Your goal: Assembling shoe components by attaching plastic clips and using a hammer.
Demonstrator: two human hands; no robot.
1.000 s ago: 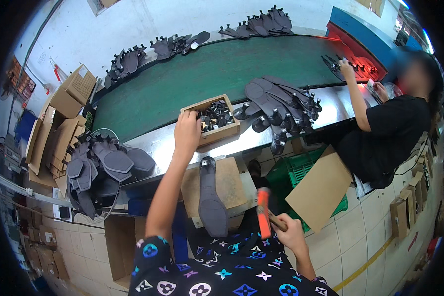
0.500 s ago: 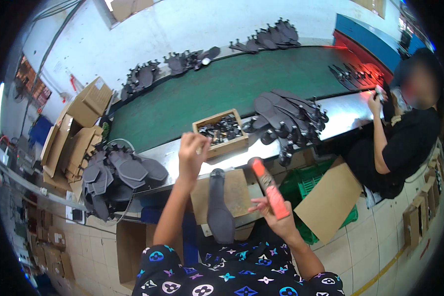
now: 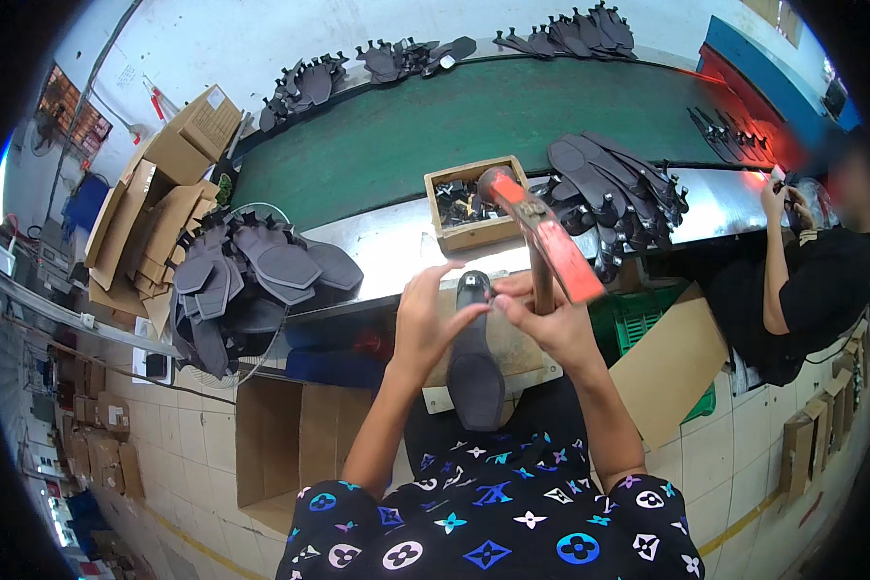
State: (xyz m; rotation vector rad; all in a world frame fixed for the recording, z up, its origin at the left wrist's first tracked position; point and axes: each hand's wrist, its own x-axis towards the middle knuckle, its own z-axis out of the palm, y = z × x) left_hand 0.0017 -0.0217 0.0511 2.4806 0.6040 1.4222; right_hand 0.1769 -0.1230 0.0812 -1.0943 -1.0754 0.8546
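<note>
Fingers [image 3: 520, 305] of the right hand [image 3: 562, 336] are wrapped around an orange hammer [image 3: 562, 249]; left hand [image 3: 425, 314] is half-curled, can't tell if it's pinching anything. Dark shoe sole [image 3: 476, 384] sits just under them on a tan board [image 3: 518, 356], wooden parts box [image 3: 481, 233] past that, then a big green belt [image 3: 377, 140].

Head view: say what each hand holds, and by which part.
The right hand holds the hammer by its handle. Whether the left hand, by the heel end of the sole, holds anything cannot be told.
</note>
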